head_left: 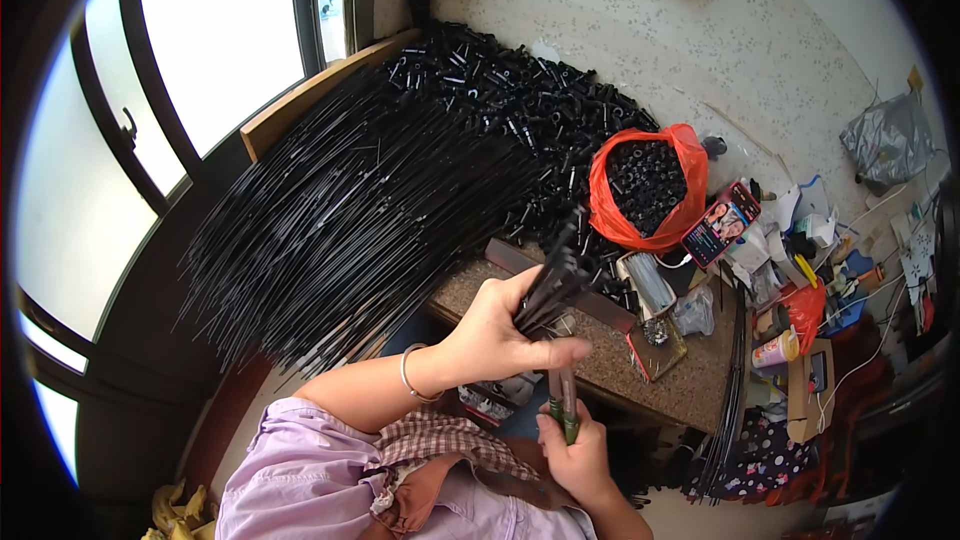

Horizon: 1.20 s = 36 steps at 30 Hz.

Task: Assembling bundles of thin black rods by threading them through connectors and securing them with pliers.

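Observation:
My left hand (488,332), with a bangle on its wrist, is closed around a bunch of dark, narrow pieces (556,285) whose ends stick up past the fingers. Their exact kind is blurred. Just below it, my right hand (582,458) grips a pair of pliers (570,422) by green handles. The jaws of the pliers reach up to the left thumb, where the hand partly hides them. Behind the hands, a brown bar (603,308) lies along the front of the speckled tabletop (640,380).
Thin black rods (340,210) fan out at the left, beside a heap of black plastic fittings (500,80). A red bag (690,160) holds more small black parts. To its right are a lit phone (722,224) and clutter. A wooden board (320,90) edges the table's window side.

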Available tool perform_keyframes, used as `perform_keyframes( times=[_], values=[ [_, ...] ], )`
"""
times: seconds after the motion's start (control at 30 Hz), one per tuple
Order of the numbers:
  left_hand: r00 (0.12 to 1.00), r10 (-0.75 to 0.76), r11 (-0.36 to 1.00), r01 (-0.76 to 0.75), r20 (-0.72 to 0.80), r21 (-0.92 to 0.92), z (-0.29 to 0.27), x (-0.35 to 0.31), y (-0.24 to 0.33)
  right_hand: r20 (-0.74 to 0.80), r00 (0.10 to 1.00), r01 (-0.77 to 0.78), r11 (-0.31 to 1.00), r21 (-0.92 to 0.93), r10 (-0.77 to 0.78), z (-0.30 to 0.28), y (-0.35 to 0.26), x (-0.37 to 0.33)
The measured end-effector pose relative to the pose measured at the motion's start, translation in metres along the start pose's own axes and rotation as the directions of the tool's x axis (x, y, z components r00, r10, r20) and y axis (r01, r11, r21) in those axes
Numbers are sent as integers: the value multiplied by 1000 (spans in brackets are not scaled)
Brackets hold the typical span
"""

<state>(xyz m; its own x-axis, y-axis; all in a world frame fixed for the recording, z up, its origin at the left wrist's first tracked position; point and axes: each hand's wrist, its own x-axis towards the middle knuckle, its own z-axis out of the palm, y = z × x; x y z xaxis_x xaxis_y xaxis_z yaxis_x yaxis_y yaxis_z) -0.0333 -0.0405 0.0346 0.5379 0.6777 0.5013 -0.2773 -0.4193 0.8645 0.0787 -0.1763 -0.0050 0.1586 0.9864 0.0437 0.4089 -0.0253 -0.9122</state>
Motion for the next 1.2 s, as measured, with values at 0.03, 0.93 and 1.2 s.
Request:
perform_keyframes(
  times=[0.03, 0.93, 1.2],
  values=[
    [998, 56, 993, -56, 6, 99, -1, 2, 3, 49, 998, -38, 998, 47, 35, -8, -1, 0],
    [986, -10, 961, 56, 167, -271, 33, 4, 8, -291, 761, 593, 803, -52, -580, -57, -49, 54],
    [973, -165, 938, 205, 159, -279, 28, 8, -4, -275, 851, 504, 843, 189, -447, -51, -34, 62]
  ],
)
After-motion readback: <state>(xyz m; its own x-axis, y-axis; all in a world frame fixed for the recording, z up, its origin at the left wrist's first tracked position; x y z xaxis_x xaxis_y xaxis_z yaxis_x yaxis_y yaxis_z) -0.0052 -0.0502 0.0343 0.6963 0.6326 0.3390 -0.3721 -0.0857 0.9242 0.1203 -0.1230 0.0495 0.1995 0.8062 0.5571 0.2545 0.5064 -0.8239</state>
